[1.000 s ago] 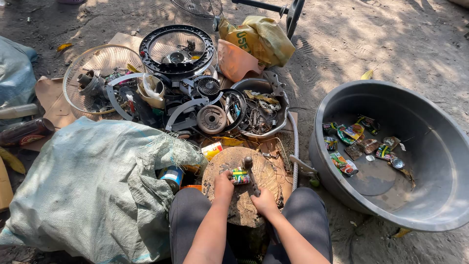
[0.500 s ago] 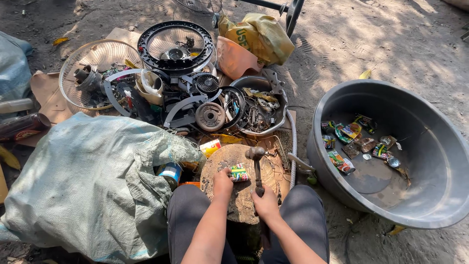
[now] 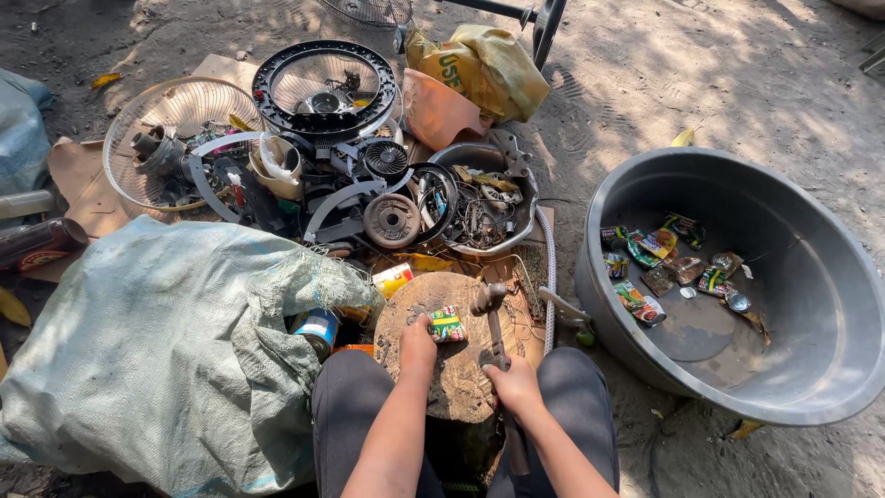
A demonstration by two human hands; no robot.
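Note:
A round wooden stump [image 3: 456, 360] stands between my knees. On it lies a small flattened can [image 3: 447, 324] with green, red and yellow print. My left hand [image 3: 417, 348] rests on the stump and its fingers touch the can's near edge. My right hand [image 3: 513, 385] grips the handle of a hammer [image 3: 492, 318]. The hammer's head hangs just right of the can, close above the stump.
A large grey basin [image 3: 737, 286] on the right holds several crushed cans. A big woven sack [image 3: 157, 355] fills the left, with cans at its mouth. Fan guards, motor parts and scrap metal [image 3: 369, 184] lie beyond the stump on sandy ground.
The hammer rose with its head lifted half a second ago, and now sits lower beside the can. My left hand has stayed at the can.

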